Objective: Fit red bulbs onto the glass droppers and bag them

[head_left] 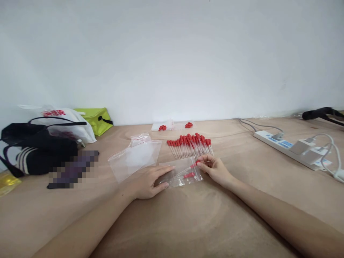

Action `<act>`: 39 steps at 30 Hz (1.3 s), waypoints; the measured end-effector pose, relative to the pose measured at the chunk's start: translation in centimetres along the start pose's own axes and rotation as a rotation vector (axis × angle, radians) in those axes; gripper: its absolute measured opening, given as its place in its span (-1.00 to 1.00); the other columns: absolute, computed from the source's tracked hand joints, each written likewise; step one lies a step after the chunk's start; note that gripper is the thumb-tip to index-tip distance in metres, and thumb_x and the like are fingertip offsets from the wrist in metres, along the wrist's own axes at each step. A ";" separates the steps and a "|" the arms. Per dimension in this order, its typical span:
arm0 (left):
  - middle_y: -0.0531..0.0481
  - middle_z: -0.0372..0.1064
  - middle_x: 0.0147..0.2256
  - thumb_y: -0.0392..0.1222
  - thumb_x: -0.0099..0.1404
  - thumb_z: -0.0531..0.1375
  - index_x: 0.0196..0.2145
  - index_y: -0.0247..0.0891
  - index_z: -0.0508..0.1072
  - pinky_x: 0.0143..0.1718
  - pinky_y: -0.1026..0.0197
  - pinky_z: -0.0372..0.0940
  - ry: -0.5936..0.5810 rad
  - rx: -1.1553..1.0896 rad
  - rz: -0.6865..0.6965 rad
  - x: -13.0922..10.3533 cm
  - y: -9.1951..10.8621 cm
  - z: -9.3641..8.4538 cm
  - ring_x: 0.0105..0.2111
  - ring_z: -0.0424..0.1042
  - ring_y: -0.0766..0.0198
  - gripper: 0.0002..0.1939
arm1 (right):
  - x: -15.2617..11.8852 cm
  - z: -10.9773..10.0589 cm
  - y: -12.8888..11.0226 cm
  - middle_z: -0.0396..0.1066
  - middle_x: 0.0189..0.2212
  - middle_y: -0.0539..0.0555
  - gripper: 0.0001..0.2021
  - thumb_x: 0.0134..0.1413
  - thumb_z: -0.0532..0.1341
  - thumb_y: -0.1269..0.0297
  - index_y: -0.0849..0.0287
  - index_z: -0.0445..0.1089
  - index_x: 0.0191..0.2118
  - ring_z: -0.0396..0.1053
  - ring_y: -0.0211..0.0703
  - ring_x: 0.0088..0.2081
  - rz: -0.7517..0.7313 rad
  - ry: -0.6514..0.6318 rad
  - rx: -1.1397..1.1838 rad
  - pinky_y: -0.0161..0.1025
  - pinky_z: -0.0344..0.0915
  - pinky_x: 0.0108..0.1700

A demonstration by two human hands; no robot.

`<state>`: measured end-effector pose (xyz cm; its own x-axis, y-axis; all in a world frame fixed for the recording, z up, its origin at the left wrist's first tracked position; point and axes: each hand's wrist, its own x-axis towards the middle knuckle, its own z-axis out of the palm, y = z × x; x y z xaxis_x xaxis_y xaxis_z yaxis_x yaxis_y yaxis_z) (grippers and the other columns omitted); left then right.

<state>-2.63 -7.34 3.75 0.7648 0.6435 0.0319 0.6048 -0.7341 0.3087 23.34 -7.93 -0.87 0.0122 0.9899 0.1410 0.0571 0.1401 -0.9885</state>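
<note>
A clear plastic bag (172,178) lies flat between my hands, with a red-capped dropper (189,175) inside it. My left hand (149,182) rests on the bag's left end, thumb and fingers apart. At the bag's right end my right hand (214,170) pinches the red bulb of a second dropper (198,163), whose clear stem reaches left into or over the bag; which one I cannot tell. Just beyond, many red-capped droppers (192,141) lie in a row. Overlapping empty clear bags (134,157) are at the left.
Two bags with small red pieces (162,127) lie near the wall. A white power strip (285,147) with chargers and cables is at the right. Black bags (40,150), a white plastic bag (77,125) and a green box bag (94,118) stand at the left.
</note>
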 end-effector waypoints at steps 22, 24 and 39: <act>0.09 0.06 0.12 -0.19 0.27 -0.01 0.03 0.06 0.22 0.07 0.08 0.06 -0.026 0.007 0.134 0.4 -0.1 0.1 0.10 0.08 0.21 -0.63 | 10.3 0.6 -2.4 0.38 -0.32 0.16 -0.83 -0.08 0.11 0.24 0.21 0.35 -0.37 0.32 -0.12 -0.28 -0.109 0.252 -1.035 -0.27 0.17 -0.28; 0.09 0.07 0.12 -0.19 0.27 0.00 0.03 0.05 0.23 0.06 0.08 0.07 -0.021 0.005 0.139 0.4 -0.1 0.2 0.09 0.10 0.20 -0.63 | 11.3 1.5 -2.5 0.37 -0.25 0.18 -0.77 -0.09 0.12 0.18 0.21 0.37 -0.34 0.33 -0.09 -0.24 -0.027 0.302 -1.034 -0.26 0.18 -0.27; 0.13 0.06 0.12 -0.17 0.30 -0.05 0.04 0.08 0.20 0.09 0.05 0.02 -0.056 0.040 0.134 0.4 0.0 0.3 0.12 0.02 0.20 -0.64 | 9.0 -2.0 -4.1 0.37 -0.44 0.07 -0.73 0.03 0.01 0.08 0.21 0.18 -0.30 0.29 -0.31 -0.53 -0.189 0.445 -0.254 -0.32 0.23 -0.43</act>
<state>-2.32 -7.14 3.49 0.8496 0.5272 0.0172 0.5042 -0.8213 0.2670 25.21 0.40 4.59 0.3968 0.8358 0.3795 0.3379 0.2513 -0.9070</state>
